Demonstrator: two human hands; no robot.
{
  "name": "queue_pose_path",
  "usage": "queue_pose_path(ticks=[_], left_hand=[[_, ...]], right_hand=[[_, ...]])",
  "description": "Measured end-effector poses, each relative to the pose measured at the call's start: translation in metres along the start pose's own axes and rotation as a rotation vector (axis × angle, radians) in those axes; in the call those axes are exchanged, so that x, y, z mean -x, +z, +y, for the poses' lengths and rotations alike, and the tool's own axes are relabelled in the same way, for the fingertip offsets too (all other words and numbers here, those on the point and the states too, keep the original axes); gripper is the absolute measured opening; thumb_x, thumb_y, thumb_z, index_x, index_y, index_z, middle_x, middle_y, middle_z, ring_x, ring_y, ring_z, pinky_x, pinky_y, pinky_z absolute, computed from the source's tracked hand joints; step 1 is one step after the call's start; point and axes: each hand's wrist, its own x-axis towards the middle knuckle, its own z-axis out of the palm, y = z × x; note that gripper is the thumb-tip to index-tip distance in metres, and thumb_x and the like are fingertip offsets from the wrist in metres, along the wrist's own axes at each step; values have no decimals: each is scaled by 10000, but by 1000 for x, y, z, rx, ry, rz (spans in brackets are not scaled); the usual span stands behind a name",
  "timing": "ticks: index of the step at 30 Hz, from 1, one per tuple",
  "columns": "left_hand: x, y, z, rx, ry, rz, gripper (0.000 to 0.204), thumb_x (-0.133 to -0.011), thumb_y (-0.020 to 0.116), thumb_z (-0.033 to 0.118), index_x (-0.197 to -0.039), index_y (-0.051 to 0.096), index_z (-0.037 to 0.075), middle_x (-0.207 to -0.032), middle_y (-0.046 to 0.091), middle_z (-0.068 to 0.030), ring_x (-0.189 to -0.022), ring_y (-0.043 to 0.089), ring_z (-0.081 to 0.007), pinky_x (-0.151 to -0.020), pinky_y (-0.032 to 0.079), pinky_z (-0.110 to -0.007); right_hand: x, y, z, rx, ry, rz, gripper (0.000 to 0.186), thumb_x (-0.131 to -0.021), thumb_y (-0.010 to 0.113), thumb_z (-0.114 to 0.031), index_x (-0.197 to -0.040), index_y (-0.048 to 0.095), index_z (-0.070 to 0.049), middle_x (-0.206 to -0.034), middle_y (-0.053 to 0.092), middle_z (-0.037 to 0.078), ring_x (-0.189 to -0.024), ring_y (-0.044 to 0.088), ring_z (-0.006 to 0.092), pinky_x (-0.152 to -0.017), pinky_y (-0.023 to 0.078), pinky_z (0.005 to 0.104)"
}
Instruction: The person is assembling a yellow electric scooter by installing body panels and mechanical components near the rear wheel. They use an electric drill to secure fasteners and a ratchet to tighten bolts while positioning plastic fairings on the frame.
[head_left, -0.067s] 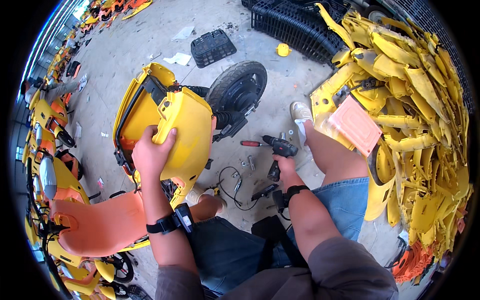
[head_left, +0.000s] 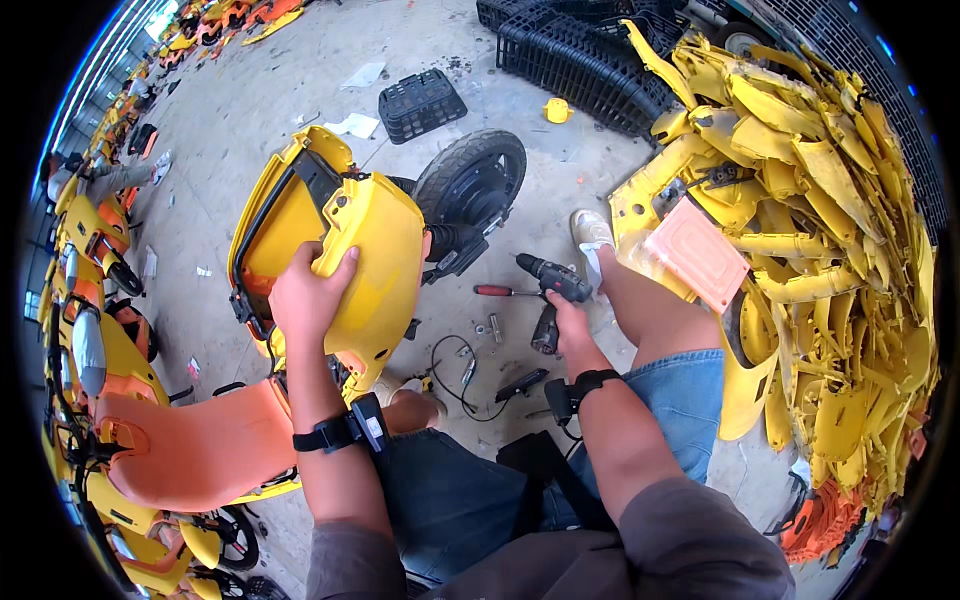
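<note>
My left hand [head_left: 308,297] is closed over the edge of a yellow scooter body panel [head_left: 385,270], thumb on its outer face. That panel stands on the scooter, beside an open yellow shell with a black cable along its rim. Beyond it the scooter's black front wheel [head_left: 476,180] is turned to the right. In my right hand [head_left: 570,322] is a black cordless drill [head_left: 556,281], held by its grip over the floor with its nose pointing forward and left. A screwdriver [head_left: 496,291] with a red handle lies on the floor just left of the drill.
Near my feet lie a thin black cable [head_left: 437,352] and several small metal parts. The scooter's orange seat [head_left: 200,445] is at my left. A tall heap of yellow panels [head_left: 800,250] rises at right, with a pink lid [head_left: 698,254] on its near side. Black crates [head_left: 422,105] lie ahead.
The drill has moved slightly forward, its nose swinging up in the picture. My left hand stays on the panel. The whole view has shifted a little.
</note>
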Motion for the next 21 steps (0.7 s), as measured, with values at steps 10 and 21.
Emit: queue_pose_path(ticks=[10, 21], left_hand=[[1, -6, 1, 32, 23, -8, 655, -747, 657, 682, -1096, 703, 129, -923, 730, -166, -919, 700, -338, -806, 536, -434], [-3, 22, -8, -14, 24, 114, 589, -775, 709, 598, -1085, 693, 97, -916, 725, -163, -890, 701, -352, -787, 532, -420]], right_hand=[[42, 2, -43, -436, -116, -363, 399, -832, 698, -19, -1208, 572, -60, -1110, 658, 79, -916, 607, 201, -888, 475, 369], [-12, 21, 27, -603, 227, -467, 367, -842, 640, -101, -1203, 634, -35, -919, 664, 55, -751, 612, 181, -756, 557, 349]])
